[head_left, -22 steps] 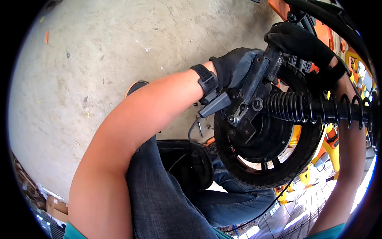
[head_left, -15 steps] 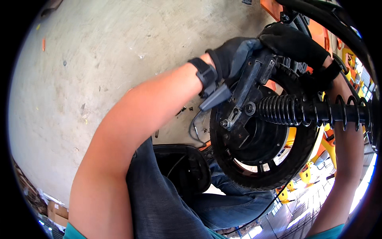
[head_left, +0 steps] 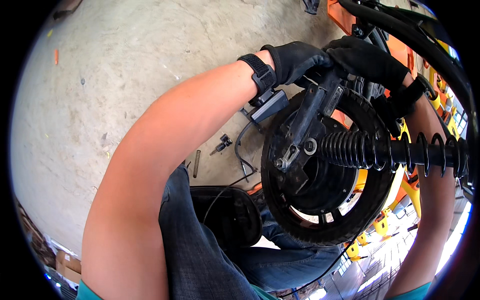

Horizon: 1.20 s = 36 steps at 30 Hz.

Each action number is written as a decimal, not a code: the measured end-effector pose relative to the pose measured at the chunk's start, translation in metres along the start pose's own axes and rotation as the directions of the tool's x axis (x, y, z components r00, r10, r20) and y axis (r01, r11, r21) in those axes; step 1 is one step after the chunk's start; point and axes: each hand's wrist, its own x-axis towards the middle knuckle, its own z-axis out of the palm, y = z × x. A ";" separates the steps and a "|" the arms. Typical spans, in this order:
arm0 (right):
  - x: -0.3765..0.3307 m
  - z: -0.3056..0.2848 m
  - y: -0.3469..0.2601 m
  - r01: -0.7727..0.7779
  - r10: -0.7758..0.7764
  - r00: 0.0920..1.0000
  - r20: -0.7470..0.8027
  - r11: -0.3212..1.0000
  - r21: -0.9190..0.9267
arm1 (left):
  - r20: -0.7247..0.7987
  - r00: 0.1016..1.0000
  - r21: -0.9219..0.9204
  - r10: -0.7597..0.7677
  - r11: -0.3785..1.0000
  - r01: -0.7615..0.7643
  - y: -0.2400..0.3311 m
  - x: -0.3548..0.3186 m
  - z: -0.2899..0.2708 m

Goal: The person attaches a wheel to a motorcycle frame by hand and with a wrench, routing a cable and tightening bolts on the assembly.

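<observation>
Both my hands wear black gloves and meet at the far end of a dark metal swingarm (head_left: 305, 117) beside a scooter wheel (head_left: 272, 200). My left hand (head_left: 300, 61) bends over that end from the left, its fingers curled down and partly hidden. From the right, my right hand (head_left: 367, 59) reaches in with fingers closed, their tips touching or nearly touching the left ones. Whatever lies between the fingers is too dark and covered to make out. A black shock absorber with a coil spring (head_left: 350, 150) runs from near the wheel hub toward the right.
On the concrete floor (head_left: 120, 65) lie a loose spring (head_left: 197, 164), a small black fitting (head_left: 222, 144) and a dark cable (head_left: 239, 142). A grey-black box-shaped part (head_left: 270, 106) sits under my left wrist. Black frame tubing (head_left: 415, 35) arches at the upper right. Yellow machines (head_left: 411, 192) stand beyond.
My left hand has rolled over, so its back now faces up. The left forearm has shifted up, uncovering the spring and fitting. My right hand stays at the swingarm end.
</observation>
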 end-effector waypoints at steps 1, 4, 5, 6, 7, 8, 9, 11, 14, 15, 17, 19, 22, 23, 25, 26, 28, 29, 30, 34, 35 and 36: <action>0.001 0.001 0.003 -0.027 0.027 1.000 -0.002 0.997 0.066 | 0.017 0.999 0.092 0.038 0.995 -0.039 0.000 0.004 -0.001; 0.011 0.007 0.012 -0.025 0.033 0.998 -0.050 0.989 0.149 | 0.065 0.988 0.359 0.143 0.920 -0.157 -0.002 0.016 -0.016; 0.015 0.011 0.013 0.017 -0.008 0.995 -0.096 0.995 0.097 | 0.080 0.981 0.446 0.177 0.874 -0.194 -0.003 0.018 -0.023; 0.011 0.011 0.012 0.030 -0.024 0.991 -0.130 0.999 0.042 | 0.127 0.969 0.523 0.213 0.815 -0.248 -0.001 0.022 -0.021; 0.007 0.009 0.011 0.010 -0.005 0.994 -0.111 0.999 0.048 | 0.117 0.973 0.510 0.200 0.828 -0.232 0.001 0.027 -0.019; 0.005 0.006 0.011 -0.009 0.014 0.996 -0.092 0.999 0.054 | 0.107 0.976 0.497 0.187 0.841 -0.216 0.003 0.033 -0.016; 0.007 0.004 0.010 -0.014 0.019 0.997 -0.078 0.998 0.067 | 0.055 0.985 0.533 0.161 0.830 -0.166 0.008 0.036 -0.013; 0.012 0.001 0.010 -0.108 0.113 0.992 -0.060 0.991 0.074 | -0.047 0.994 0.592 0.103 0.804 -0.056 0.016 0.041 -0.007; 0.020 0.003 0.021 -0.210 0.211 0.977 -0.008 0.974 0.086 | -0.251 0.968 0.490 -0.018 0.860 0.143 0.027 0.047 0.002; 0.026 0.001 0.020 -0.237 0.237 0.971 0.015 0.967 0.095 | -0.294 0.955 0.444 -0.026 0.882 0.160 0.029 0.051 -0.003; 0.030 -0.007 0.013 -0.280 0.274 0.960 0.064 0.954 0.106 | -0.313 0.950 0.486 0.011 0.861 0.150 0.029 0.058 -0.008; 0.028 -0.023 0.001 -0.339 0.326 0.938 0.121 0.934 0.113 | -0.293 0.956 0.515 0.037 0.848 0.125 0.032 0.066 -0.011; 0.025 -0.024 0.012 -0.303 0.232 0.949 0.214 0.861 0.408 | -0.254 0.966 0.525 0.055 0.846 0.090 0.034 0.074 -0.007; 0.020 -0.024 0.015 -0.320 0.216 0.943 0.255 0.802 0.504 | -0.232 0.971 0.525 0.057 0.847 0.076 0.035 0.079 -0.002; 0.043 -0.029 -0.001 -0.348 0.240 0.935 0.260 0.754 0.557 | -0.297 0.954 0.511 0.043 0.851 0.120 0.031 0.070 -0.025; 0.069 -0.026 -0.006 -0.273 0.180 0.960 0.215 0.782 0.560 | -0.379 0.925 0.496 0.027 0.850 0.178 0.024 0.055 -0.049; 0.041 -0.024 -0.006 -0.328 0.286 0.945 0.161 0.817 0.473 | -0.289 0.956 0.491 0.044 0.864 0.109 0.030 0.069 -0.030; 0.031 -0.014 -0.002 -0.323 0.314 0.945 0.090 0.854 0.408 | -0.250 0.967 0.480 0.050 0.874 0.079 0.032 0.074 -0.023; 0.031 -0.010 -0.003 -0.287 0.306 0.952 0.002 0.893 0.345 | -0.246 0.968 0.465 0.050 0.882 0.073 0.031 0.074 -0.023; 0.028 -0.012 -0.011 -0.426 0.446 0.891 0.082 0.760 0.491 | -0.178 0.984 0.255 0.019 0.967 0.027 0.019 0.063 -0.034; 0.025 -0.012 -0.012 -0.441 0.474 0.878 0.058 0.756 0.483 | -0.159 0.987 0.130 -0.006 0.991 0.027 0.013 0.055 -0.043; 0.023 -0.010 -0.014 -0.453 0.500 0.865 0.035 0.750 0.482 | -0.104 0.993 0.032 -0.059 0.998 0.063 0.007 0.045 -0.066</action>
